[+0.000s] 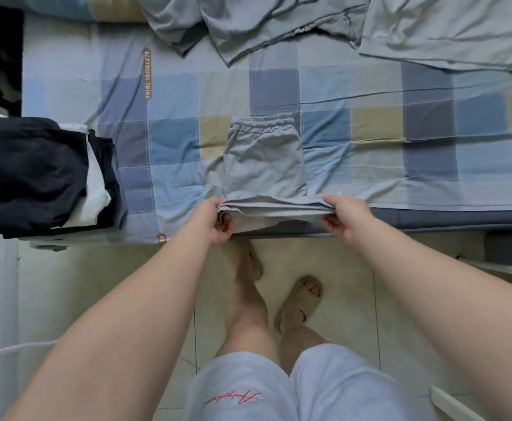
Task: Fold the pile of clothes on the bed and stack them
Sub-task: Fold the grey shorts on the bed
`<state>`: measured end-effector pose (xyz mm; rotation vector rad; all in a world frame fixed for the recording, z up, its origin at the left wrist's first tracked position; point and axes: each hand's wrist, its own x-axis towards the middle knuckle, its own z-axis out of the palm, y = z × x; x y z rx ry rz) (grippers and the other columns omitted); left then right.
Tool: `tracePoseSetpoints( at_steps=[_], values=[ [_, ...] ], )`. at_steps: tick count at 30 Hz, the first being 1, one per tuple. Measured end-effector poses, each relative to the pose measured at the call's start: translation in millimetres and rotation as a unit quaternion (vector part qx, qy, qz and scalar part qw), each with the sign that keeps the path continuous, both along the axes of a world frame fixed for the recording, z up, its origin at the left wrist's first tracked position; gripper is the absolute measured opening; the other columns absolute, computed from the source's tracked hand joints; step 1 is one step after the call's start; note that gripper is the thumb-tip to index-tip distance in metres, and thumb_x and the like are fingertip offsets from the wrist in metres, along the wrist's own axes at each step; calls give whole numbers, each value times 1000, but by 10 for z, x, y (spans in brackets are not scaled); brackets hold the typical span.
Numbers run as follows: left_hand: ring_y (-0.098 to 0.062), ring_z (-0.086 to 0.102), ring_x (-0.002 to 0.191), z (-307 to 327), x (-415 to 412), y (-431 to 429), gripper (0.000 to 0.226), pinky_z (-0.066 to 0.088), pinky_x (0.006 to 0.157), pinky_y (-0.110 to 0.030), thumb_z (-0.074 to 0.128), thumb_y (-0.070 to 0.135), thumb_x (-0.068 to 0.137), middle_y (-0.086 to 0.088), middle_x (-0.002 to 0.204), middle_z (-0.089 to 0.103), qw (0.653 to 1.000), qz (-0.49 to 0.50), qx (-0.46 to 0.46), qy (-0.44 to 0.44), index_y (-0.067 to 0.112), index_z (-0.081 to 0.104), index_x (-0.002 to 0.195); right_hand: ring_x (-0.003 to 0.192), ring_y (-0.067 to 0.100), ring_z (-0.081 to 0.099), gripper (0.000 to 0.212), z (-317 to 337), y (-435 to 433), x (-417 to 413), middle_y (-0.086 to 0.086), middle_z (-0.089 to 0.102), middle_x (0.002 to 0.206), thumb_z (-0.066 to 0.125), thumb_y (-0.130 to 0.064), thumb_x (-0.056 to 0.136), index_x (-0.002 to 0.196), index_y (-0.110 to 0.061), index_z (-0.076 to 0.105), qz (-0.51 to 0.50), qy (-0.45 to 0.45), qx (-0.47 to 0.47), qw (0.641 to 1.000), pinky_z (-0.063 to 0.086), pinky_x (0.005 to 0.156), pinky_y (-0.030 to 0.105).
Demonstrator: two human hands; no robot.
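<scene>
Grey shorts (pixel 264 159) lie flat on the checked bedsheet (pixel 400 153), near the middle of the bed's near edge, elastic waistband at the far end. The near end is bunched into a folded layer that both hands hold just above the mattress edge. Left hand (pixel 215 218) grips the left corner of that fold, fingers curled under the cloth, thumb on top. Right hand (pixel 341 215) grips the right corner the same way, fingers curled round the fabric. Both hands are closed on the shorts, forearms reaching in from the near side.

At the left edge of the bed sits a stack of folded clothes (pixel 36 177), mostly dark navy or black with a white piece showing between layers. At the far side lies a loose pile of grey clothes (pixel 248 25), unfolded and rumpled, and to the right of it a lighter grey-green garment (pixel 449 31) spread out flat.

The person stands on a pale tiled floor (pixel 349 314) wearing light shorts with red script and tan slippers (pixel 300 302). A dark mattress side (pixel 446 218) shows below the sheet on the right.
</scene>
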<state>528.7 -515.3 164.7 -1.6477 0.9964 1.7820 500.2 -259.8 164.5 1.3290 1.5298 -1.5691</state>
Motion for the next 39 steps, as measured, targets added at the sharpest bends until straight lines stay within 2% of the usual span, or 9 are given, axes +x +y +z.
tracePoseSetpoints(
  at_steps=[9,13,17,21,24,26,29,33,39],
  values=[
    [-6,55,62,-494,-1577,-325,26,43,59,-20,48,23,100,6,51,59,999,-26,6,43,20,58,76,71,11,63,2,-403,-410,-1595,-1,62,86,56,-19,102,103,-20,56,-66,20,-17,997,53,48,23],
    [-13,67,93,-808,-1854,-378,21,48,75,-28,45,40,106,6,108,68,995,-30,26,93,25,57,113,86,12,69,10,-689,-450,-1801,-6,68,100,51,-16,104,111,-19,57,-77,46,-64,994,57,73,29],
    [-16,62,91,-1158,-1682,-413,28,47,76,-29,60,36,99,3,108,65,958,-194,-180,106,19,57,122,88,17,65,6,-1017,-345,-1545,2,67,103,60,-16,98,102,-20,60,37,20,40,998,52,77,31],
    [-22,51,125,-1551,-1396,-508,64,41,106,-37,73,46,86,-2,139,50,869,-363,-316,111,18,45,137,109,19,54,54,-1385,-194,-1309,4,55,125,71,-31,91,138,-14,51,169,40,179,968,44,92,32],
    [-23,43,137,-1739,-1314,-488,88,35,114,-39,78,51,81,-3,150,41,873,-377,-287,112,17,33,149,137,23,40,87,-1639,-154,-1269,6,36,153,73,-47,86,154,-19,28,229,39,203,951,35,114,41],
    [-21,46,135,-1884,-1334,-447,91,37,113,-37,80,54,78,-2,149,45,879,-367,-284,110,17,35,148,133,22,45,91,-1809,-155,-1282,8,39,153,74,-50,85,155,-15,27,215,41,166,962,38,109,36],
    [-19,55,121,-2056,-1431,-382,87,44,104,-36,79,61,71,0,136,56,876,-338,-329,100,16,46,138,113,15,56,70,-1997,-180,-1363,0,58,132,74,-50,85,138,-13,49,216,49,122,967,44,96,29],
    [-12,55,102,-2101,-1516,-258,65,40,89,-27,76,54,82,8,117,60,882,-343,-305,107,17,51,129,114,7,63,70,-2083,-219,-1431,-10,66,126,80,-55,73,130,-24,54,210,85,17,974,49,97,23],
    [-18,62,111,-2003,-1526,-219,55,44,90,-28,74,47,87,2,126,67,892,-336,-281,109,17,60,132,101,10,63,50,-2080,-219,-1491,-8,66,109,84,-19,80,123,-13,58,270,54,5,961,46,87,22]
  ],
)
